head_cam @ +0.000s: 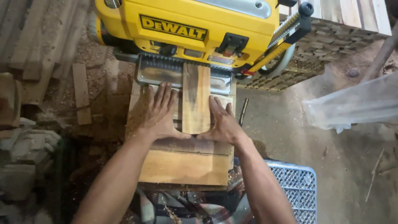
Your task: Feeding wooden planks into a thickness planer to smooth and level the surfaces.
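A short wooden board (196, 97) lies lengthwise along the middle of the wooden stand (184, 166), its far end on the steel infeed table (159, 74) of the yellow planer (195, 29). The left hand (156, 111) rests flat beside the board's left edge, fingers spread, thumb at its near end. The right hand (224, 122) lies flat on the right side, fingers open, thumb touching the near end.
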